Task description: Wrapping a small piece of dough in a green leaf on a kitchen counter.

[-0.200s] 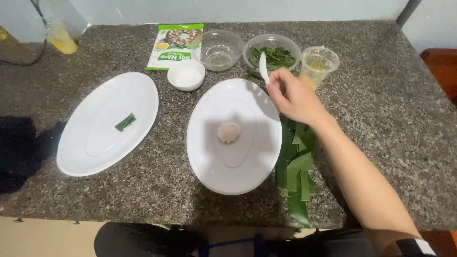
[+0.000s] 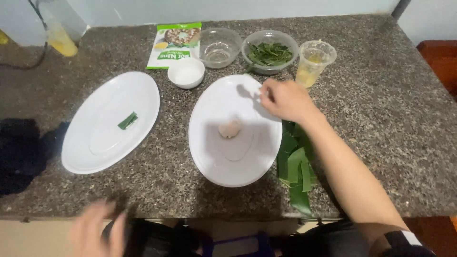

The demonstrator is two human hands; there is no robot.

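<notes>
I note my right hand (image 2: 285,100) has dropped to the oval plate's (image 2: 214,157) rim, fingers curled, spoon gone; blurred left hand (image 2: 97,231) appeared, spread.

- Countertop (image 2: 381,109): dark speckled granite slab, polished, filling most of the view; its front edge runs along the lower part of the frame.
- Wall (image 2: 238,9): pale blue-white, plain, directly behind the counter's far edge.
- Reddish-brown wooden furniture (image 2: 440,62): at the right edge, beside the counter.
- Black cable (image 2: 43,43): trails over the far left corner.
- Light: even, soft, with faint shadows.
</notes>
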